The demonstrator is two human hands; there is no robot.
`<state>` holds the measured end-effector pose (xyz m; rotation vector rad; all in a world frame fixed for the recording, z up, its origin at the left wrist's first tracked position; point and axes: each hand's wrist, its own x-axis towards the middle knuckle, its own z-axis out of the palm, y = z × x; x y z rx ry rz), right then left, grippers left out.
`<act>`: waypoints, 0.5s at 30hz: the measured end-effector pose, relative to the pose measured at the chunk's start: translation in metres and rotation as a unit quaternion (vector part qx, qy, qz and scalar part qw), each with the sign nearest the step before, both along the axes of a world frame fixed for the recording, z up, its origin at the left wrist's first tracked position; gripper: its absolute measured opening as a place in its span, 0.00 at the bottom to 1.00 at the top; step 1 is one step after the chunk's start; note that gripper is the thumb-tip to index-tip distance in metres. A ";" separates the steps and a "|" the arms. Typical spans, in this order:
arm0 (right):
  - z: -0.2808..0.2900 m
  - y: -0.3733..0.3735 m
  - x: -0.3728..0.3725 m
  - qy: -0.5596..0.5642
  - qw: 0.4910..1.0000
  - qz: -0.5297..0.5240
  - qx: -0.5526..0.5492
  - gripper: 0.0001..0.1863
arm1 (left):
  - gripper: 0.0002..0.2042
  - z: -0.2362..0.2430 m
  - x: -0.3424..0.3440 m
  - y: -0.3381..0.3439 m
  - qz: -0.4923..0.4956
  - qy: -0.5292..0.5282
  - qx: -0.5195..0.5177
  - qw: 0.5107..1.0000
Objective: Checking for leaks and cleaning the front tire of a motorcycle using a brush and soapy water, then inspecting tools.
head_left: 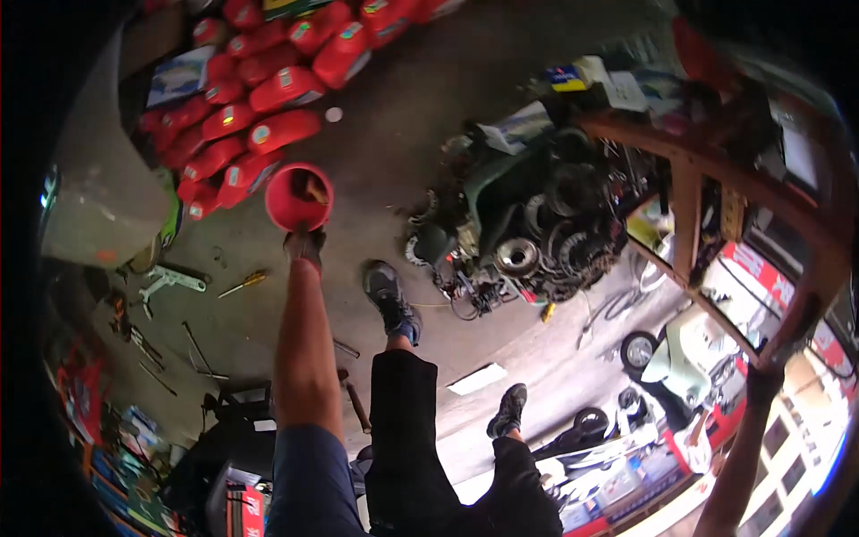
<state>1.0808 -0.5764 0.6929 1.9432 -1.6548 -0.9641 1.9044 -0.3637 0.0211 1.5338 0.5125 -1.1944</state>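
Red plastic — a funnel-shaped cup [299,197] hangs from the left hand [304,246], fingers clamped on its lower end, arm stretched out over the concrete floor [403,116]. The right hand [765,383] is up at a wooden shelf frame [689,215], seemingly gripping a post, though I cannot tell how the fingers sit. By my reading the cup is being carried, and any set-down calls for a steady, level wrist. Near the feet lie a screwdriver [243,284] and loose tools; further off, stacked red jugs [259,98] on the left and an engine-parts heap [528,233] on the right leave a bare lane between.
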 end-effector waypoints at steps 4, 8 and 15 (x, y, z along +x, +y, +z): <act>-0.006 0.003 -0.009 -0.048 0.997 0.025 -0.050 0.31 | 0.05 0.046 -0.030 0.024 -0.199 -0.026 0.089 0.976; -0.027 0.011 -0.043 -0.203 0.975 -0.040 -0.082 0.35 | 0.07 0.104 -0.085 0.071 -0.603 -0.183 0.155 0.761; -0.064 -0.001 -0.027 -0.711 0.550 -0.311 -0.308 0.23 | 0.13 0.210 -0.195 0.094 -0.598 -0.119 0.082 0.788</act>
